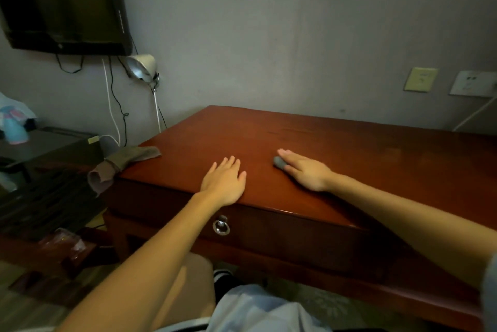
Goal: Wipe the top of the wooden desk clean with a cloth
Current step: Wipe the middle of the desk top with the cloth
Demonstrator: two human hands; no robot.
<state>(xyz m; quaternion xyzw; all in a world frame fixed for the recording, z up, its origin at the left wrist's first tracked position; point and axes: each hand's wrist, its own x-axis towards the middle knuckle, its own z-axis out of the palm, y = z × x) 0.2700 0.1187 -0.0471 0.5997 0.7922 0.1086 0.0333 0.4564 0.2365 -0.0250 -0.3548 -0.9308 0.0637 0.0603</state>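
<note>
The reddish-brown wooden desk (363, 154) fills the middle and right of the head view, its top bare and glossy. A brownish-grey cloth (126, 160) lies crumpled on the desk's left corner and hangs partly over the edge. My left hand (224, 181) rests flat on the desk near the front edge, fingers spread, holding nothing, about a hand's width right of the cloth. My right hand (304, 170) also lies flat on the top, fingers pointing left, with a grey cover on one fingertip.
A drawer with a metal ring pull (221, 226) sits under the front edge. A lamp (141, 66), hanging cables and a wall-mounted TV (61, 0) are at the back left. Wall sockets (421, 79) are at the right. A low dark table (40, 148) stands at the left.
</note>
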